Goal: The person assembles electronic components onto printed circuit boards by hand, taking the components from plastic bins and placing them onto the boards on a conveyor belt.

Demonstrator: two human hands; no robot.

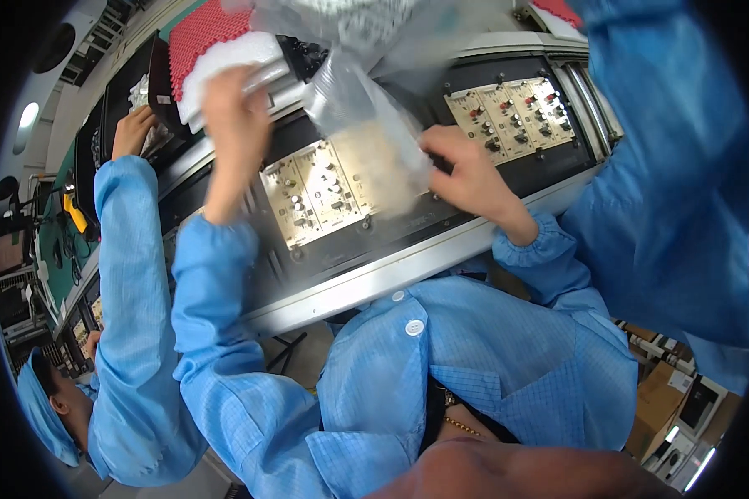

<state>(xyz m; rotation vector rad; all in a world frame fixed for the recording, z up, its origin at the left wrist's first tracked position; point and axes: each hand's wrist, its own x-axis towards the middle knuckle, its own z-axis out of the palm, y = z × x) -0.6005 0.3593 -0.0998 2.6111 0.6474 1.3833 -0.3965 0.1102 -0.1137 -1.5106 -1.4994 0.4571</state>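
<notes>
My right hand [468,179] is over the black tray-like fixture [429,218], its fingers curled in. Something dark shows at the fingertips, too small to name. A clear plastic bag [362,104], partly smeared by motion, hangs over the middle of the fixture and its edge meets these fingers. My left hand [237,137] is raised at the fixture's left end, near white foam, and blurred; its grip does not show. Pale circuit boards with knobs and small parts lie in the fixture: a left group [308,195], partly behind the bag, and a right group [512,121].
Red bubble wrap [204,41] and white foam [225,79] stand behind the fixture. On the left, a co-worker's hand [133,129] reaches into a black bin [165,83]. Another person's blue sleeve [666,166] fills the right. A metal rail [374,274] runs along the near edge.
</notes>
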